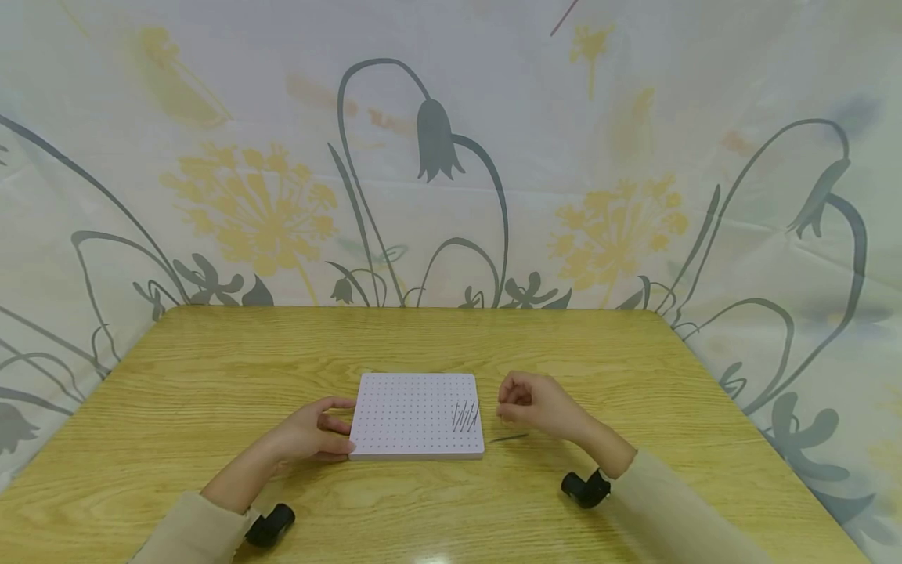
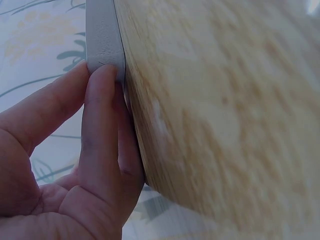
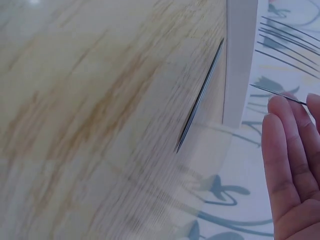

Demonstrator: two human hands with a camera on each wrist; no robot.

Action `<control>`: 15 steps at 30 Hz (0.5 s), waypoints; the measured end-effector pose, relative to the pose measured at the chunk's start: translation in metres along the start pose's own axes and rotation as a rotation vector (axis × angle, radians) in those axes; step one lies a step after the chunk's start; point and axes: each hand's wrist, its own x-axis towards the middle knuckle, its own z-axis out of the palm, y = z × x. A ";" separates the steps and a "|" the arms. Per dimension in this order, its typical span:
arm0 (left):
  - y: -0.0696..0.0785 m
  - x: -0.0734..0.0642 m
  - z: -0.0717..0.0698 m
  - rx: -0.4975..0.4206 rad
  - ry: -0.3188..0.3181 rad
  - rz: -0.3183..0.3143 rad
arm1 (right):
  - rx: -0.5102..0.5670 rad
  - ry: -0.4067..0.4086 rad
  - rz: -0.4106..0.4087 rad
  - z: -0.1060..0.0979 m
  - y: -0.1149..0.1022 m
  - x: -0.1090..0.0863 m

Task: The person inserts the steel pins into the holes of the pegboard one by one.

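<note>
A white pegboard point(image 1: 416, 415) with rows of small holes lies flat on the table. Several thin dark needles point(image 1: 462, 417) stand leaning in holes near its right edge. My left hand point(image 1: 313, 431) holds the board's left side, the thumb at the near corner and another finger farther back along the edge. To the right of the board, my right hand point(image 1: 539, 403) pinches a needle point(image 3: 276, 92) whose pointed end sticks out toward the board in the right wrist view. Below that hand, more loose needles point(image 3: 200, 95) lie close together on the table beside the board.
The wooden table point(image 1: 416, 337) has a light grain and rounded far corners. Behind it hangs a pale curtain point(image 1: 493, 78) printed with flowers. Each wrist carries a black camera, one at the left point(image 1: 271, 525) and one at the right point(image 1: 586, 489).
</note>
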 end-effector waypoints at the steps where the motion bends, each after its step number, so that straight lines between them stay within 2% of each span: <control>1: 0.000 0.000 0.000 -0.001 0.001 0.000 | 0.009 0.006 -0.005 0.000 0.000 0.000; 15: -0.002 0.001 0.000 -0.010 -0.002 0.003 | 0.082 0.010 -0.069 0.010 -0.002 0.005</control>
